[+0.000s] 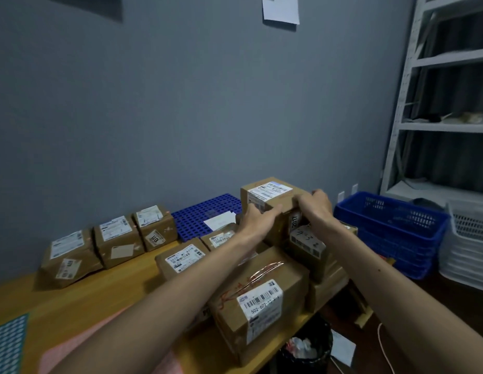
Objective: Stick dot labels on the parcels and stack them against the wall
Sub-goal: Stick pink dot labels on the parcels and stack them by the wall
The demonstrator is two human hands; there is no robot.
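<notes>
Parcel point(270, 201), a brown box, sits atop the pile at the table's far right, near the wall point(181, 103); left hand point(257, 220) and right hand point(315, 207) clasp its sides, seemingly steadying it for stacking.

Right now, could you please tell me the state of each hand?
Left hand: closed, holding the top parcel.
Right hand: closed, holding the same top parcel.
</notes>
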